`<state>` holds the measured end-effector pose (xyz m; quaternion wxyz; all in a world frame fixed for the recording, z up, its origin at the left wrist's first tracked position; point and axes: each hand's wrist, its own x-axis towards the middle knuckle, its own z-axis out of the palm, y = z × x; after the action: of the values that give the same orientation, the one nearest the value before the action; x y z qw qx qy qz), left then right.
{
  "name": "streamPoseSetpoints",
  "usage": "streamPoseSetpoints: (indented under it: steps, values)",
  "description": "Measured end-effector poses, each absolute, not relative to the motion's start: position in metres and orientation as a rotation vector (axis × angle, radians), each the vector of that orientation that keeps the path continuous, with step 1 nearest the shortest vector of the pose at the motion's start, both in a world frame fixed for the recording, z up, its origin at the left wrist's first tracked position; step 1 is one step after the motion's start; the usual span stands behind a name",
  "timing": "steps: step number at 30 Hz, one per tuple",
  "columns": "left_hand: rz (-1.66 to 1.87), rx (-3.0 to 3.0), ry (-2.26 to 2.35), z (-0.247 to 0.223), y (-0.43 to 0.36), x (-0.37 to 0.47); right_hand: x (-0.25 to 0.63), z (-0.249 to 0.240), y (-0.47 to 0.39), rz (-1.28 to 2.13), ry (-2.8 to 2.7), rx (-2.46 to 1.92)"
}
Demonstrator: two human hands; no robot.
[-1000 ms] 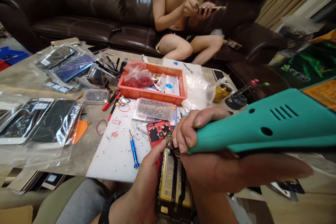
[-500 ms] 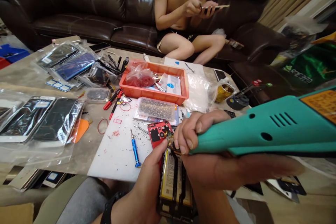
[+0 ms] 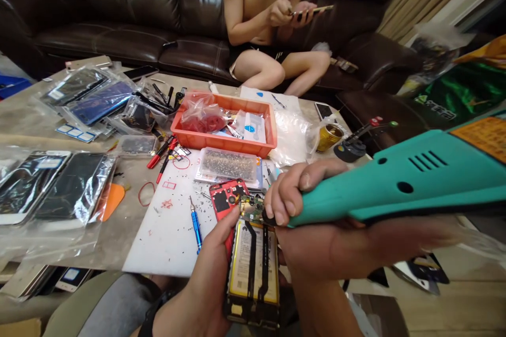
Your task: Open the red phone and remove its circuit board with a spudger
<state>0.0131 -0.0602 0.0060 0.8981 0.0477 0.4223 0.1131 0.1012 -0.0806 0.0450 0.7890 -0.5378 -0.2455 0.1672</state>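
Opened phone (image 3: 256, 263) and teal tool (image 3: 379, 184) occupy left and right hands (image 3: 209, 268) (image 3: 316, 253) respectively

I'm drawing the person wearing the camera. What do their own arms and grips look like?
The left grip has no glove, and a black band sits at the wrist; I can't tell if it's a watch or bracelet. The right grip is bare too, with no band in view. No sleeves or rings show on either side.
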Motion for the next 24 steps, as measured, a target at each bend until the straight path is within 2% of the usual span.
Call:
streamPoseSetpoints:
  steps: [6, 11, 18, 24]
  values:
    - [0.219, 0.094, 0.987, 0.016, -0.058, 0.017, 0.093, 0.043, -0.073, 0.345, -0.477, -1.022]
    - [0.223, 0.101, 1.03, 0.016, -0.058, 0.017, 0.097, 0.04, -0.077, 0.495, -0.481, -0.852]
    - [0.31, 0.159, 1.006, 0.013, -0.062, 0.016, 0.105, 0.028, -0.081, 0.579, -0.572, -0.75]
    - [0.237, 0.136, 0.992, 0.008, -0.064, 0.012, 0.106, 0.038, -0.077, 0.554, -0.513, -0.739]
